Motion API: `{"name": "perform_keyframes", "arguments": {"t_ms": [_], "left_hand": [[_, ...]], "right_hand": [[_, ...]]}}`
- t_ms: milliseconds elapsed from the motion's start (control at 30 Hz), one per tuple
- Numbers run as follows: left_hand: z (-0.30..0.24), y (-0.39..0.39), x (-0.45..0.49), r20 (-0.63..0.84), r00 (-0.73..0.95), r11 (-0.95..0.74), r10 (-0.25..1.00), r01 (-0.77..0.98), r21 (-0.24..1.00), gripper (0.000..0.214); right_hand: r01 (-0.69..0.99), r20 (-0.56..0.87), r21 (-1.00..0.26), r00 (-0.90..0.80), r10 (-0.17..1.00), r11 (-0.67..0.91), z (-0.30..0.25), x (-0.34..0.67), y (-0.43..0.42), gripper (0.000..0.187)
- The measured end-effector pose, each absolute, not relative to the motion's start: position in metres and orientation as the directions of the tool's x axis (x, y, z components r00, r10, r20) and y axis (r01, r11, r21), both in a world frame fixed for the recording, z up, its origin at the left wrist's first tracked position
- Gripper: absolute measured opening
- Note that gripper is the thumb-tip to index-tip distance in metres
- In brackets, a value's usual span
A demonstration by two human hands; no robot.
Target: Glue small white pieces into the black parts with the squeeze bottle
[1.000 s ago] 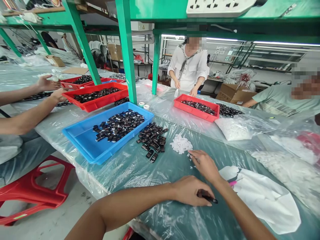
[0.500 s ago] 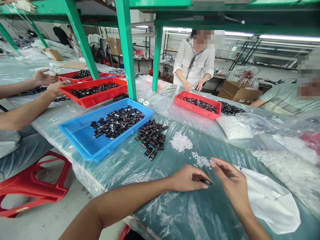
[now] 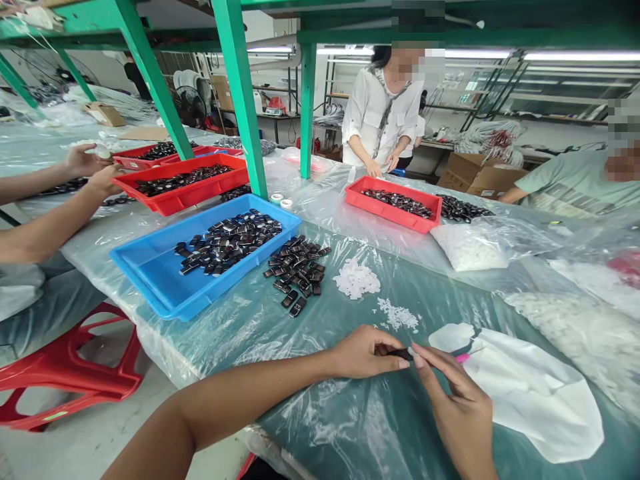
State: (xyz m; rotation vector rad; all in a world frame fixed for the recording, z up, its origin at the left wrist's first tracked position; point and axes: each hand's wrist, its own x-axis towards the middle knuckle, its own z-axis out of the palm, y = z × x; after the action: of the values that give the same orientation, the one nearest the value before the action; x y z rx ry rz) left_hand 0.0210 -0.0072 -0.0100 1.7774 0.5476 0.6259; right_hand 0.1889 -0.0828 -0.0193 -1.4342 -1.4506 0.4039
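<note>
My left hand (image 3: 365,353) is closed around a small black plastic case (image 3: 400,354), mostly covered by the fingers. At the case's right end, my right hand (image 3: 455,393) pinches a tiny white piece (image 3: 411,351) against it, fingertips almost touching the left ones. Beyond both hands lies a scatter of small white bits (image 3: 397,315). Farther back is a heap of larger white pieces (image 3: 357,279). Left of that heap is a pile of similar black cases (image 3: 299,267). A white sheet (image 3: 545,400) lies beside my right hand, with something pink (image 3: 463,358) at its near edge.
A blue tray (image 3: 145,283) of black cases stands left, by a green post (image 3: 245,100). A red tray (image 3: 395,210) is across the plastic-covered table. Bags of white pieces (image 3: 470,247) lie right. Co-workers sit left and right; another stands opposite.
My right hand has moved left and toward me, from beside the small white bits to the black case in my left hand. The pink thing now shows. The view has shifted slightly.
</note>
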Motion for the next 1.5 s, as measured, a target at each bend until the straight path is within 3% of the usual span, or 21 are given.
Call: {"name": "perform_keyframes", "arguments": {"t_ms": [133,467,600,700,767,867,1033,1300,1500], "left_hand": [[-0.007,-0.008,0.02,0.151,0.741,-0.313,0.654,0.083,0.946,0.041],[-0.007,-0.008,0.022,0.11,0.769,-0.041,0.63,-0.108,0.993,0.05],[-0.008,-0.012,0.022,0.072,0.792,-0.065,0.606,-0.041,0.997,0.05],[-0.01,-0.018,0.023,0.023,0.833,-0.076,0.553,0.024,0.997,0.05],[-0.013,-0.021,0.024,0.041,0.855,-0.138,0.517,0.036,0.99,0.047],[-0.016,-0.022,0.023,0.093,0.874,-0.243,0.477,0.03,0.97,0.041],[-0.016,-0.022,0.022,0.109,0.881,-0.231,0.461,0.001,0.973,0.041],[-0.018,-0.027,0.023,0.142,0.908,-0.246,0.395,-0.044,0.968,0.043],[-0.016,-0.027,0.023,0.133,0.894,-0.251,0.427,-0.024,0.968,0.037]], "right_hand": [[0.515,0.376,-0.831,0.24,0.895,0.211,-0.022,0.188,-0.084,0.021],[0.35,0.153,-0.936,0.31,0.938,0.037,-0.023,0.176,-0.094,0.034],[0.285,0.129,-0.958,0.304,0.944,0.039,-0.024,0.18,-0.091,0.03],[0.2,0.14,-0.977,0.333,0.932,0.075,-0.023,0.185,-0.084,0.037],[0.243,0.148,-0.968,0.355,0.923,0.062,-0.023,0.188,-0.078,0.037],[0.444,0.191,-0.895,0.284,0.94,0.047,-0.024,0.19,-0.072,0.033],[0.657,0.245,-0.744,0.101,0.964,0.12,-0.022,0.192,-0.064,0.031],[0.78,0.283,-0.571,-0.105,0.953,0.255,-0.008,0.176,-0.031,0.021],[0.765,0.302,-0.581,-0.116,0.946,0.279,-0.014,0.162,-0.013,0.017]]}}
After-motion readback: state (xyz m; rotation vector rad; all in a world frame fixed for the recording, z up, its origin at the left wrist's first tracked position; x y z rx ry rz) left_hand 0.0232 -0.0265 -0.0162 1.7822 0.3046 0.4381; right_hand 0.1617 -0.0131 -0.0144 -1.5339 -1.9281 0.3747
